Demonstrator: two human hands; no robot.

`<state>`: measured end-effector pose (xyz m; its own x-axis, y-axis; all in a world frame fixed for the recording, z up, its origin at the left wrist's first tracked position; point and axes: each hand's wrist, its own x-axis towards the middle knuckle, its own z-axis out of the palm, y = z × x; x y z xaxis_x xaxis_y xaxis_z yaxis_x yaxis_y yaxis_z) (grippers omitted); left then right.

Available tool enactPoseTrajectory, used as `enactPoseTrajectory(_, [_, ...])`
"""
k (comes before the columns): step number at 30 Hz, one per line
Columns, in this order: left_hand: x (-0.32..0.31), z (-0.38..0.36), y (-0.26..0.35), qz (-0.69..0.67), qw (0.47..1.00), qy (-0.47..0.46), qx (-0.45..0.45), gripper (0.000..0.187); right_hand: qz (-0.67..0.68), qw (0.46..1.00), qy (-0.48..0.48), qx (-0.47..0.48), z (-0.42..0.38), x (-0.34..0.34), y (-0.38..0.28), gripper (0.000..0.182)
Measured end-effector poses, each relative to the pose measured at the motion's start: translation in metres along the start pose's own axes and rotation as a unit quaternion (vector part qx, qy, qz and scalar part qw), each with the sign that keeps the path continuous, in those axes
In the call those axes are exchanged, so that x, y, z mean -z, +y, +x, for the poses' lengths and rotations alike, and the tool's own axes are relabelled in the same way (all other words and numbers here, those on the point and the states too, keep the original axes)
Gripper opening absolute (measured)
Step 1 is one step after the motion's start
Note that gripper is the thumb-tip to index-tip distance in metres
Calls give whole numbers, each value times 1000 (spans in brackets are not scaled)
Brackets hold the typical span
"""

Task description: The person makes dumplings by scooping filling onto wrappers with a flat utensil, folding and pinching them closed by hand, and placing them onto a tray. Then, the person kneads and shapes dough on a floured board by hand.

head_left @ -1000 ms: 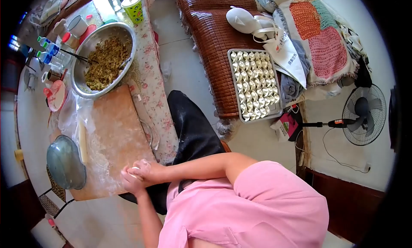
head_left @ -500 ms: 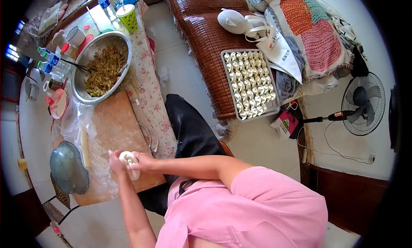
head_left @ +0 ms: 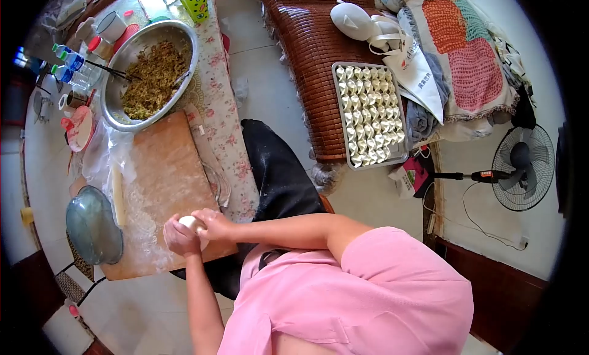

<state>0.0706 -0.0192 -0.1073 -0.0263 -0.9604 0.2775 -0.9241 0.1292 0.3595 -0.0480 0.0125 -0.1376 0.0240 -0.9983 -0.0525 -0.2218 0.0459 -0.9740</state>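
Observation:
Over the near edge of a floury wooden board (head_left: pixel 169 165), my left hand (head_left: pixel 181 237) is wrapped round a lump of white dough (head_left: pixel 192 223). From the other side, my right hand (head_left: pixel 215 225) presses its fingers on the same dough, so the two hands touch around it. Much of the dough is hidden by the fingers. A pale rolling pin (head_left: pixel 118 195) lies on the board's far side, next to loose flour and clear plastic. Beyond the board's end stands a large metal bowl (head_left: pixel 191 69) of brown-green filling.
A greenish transparent bowl (head_left: pixel 94 225) sits beside the rolling pin. Bottles (head_left: pixel 73 61) and a green cup (head_left: pixel 194 4) stand around the metal bowl. On the brown mat-covered seat (head_left: pixel 313 79) rests a tray (head_left: pixel 405 143) with rows of shaped dough pieces. A fan (head_left: pixel 521 168) stands right.
Both hands have closed more tightly round the dough, which was more exposed before. The whole view has shifted slightly, with the metal bowl now higher in it.

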Motion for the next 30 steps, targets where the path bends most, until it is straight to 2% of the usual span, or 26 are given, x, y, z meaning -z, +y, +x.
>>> enactPoseTrajectory(2, [-2,19,1,-18,995,-12,92,39,-13,1000,-2,-22,7,5,-3,44])
enactPoseTrajectory(4, [-2,41,3,-20,971,-72,228,44,127,979,-114,-112,17,8,-7,42])
enactPoseTrajectory(5, [-16,51,-17,-68,957,-87,268,52,142,980,-102,-95,22,-3,4,38])
enactPoseTrajectory(6, [-22,56,-29,-90,934,-124,323,57,234,957,-119,-122,26,-16,16,37])
enactPoseTrajectory(7, [-24,58,-36,-225,894,-126,367,56,324,912,-167,-189,26,5,-10,37])
enactPoseTrajectory(8, [-19,58,-40,-280,870,-163,371,68,303,922,-159,-184,25,16,-26,37])
enactPoseTrajectory(9, [-19,61,-54,-411,773,-204,438,78,281,948,-106,-103,24,2,-12,38])
enactPoseTrajectory(10, [8,63,-31,-461,719,-216,473,84,210,972,-100,-24,19,11,-16,41])
enactPoseTrajectory(11, [25,60,-20,-460,714,-219,480,83,-60,993,-97,21,10,33,-44,47])
enactPoseTrajectory(12, [28,49,-18,-416,759,-219,451,79,-50,991,-121,20,4,34,-44,47])
enactPoseTrajectory(13, [29,33,-16,-370,797,-223,422,75,-54,986,-141,69,-2,31,-41,49])
enactPoseTrajectory(14, [31,13,-7,-366,792,-212,440,75,-58,979,-157,120,-5,31,-41,51])
enactPoseTrajectory(15, [32,-5,6,-273,877,-137,370,61,-53,976,-174,120,-7,39,-57,51])
enactPoseTrajectory(16, [31,-19,15,-173,940,-63,288,48,-122,960,-224,118,-4,53,-84,52])
enactPoseTrajectory(17, [22,-36,14,-121,976,16,181,39,-192,936,-269,116,-1,61,-96,53])
enactPoseTrajectory(18, [19,-45,19,-66,991,92,68,30,-192,934,-278,115,-1,61,-93,53])
enactPoseTrajectory(19, [15,-48,20,-53,990,125,28,23,-200,935,-270,109,-2,61,-91,52])
enactPoseTrajectory(21, [6,-33,15,-41,993,101,41,24,-210,936,-264,97,4,65,-87,52])
enactPoseTrajectory(23, [-5,-13,5,-31,994,79,65,25,-112,971,-207,-26,11,68,-92,49])
enactPoseTrajectory(24, [-8,0,1,-55,991,86,87,27,-112,971,-210,-27,10,60,-74,49])
enactPoseTrajectory(26, [-8,25,0,-53,974,6,219,36,1,994,-104,-29,6,33,-13,48])
enactPoseTrajectory(27, [-9,41,-2,-57,975,11,214,36,-37,989,-127,-71,8,26,-2,46])
enactPoseTrajectory(28, [-10,58,-4,-40,958,-33,281,41,-40,990,-122,-64,12,25,-8,46])
enactPoseTrajectory(29, [-8,66,-5,-22,934,-77,348,46,92,972,-156,-148,16,22,-15,45])
enactPoseTrajectory(30, [-6,67,-5,-25,935,-69,346,46,222,929,-190,-227,21,22,-24,45])
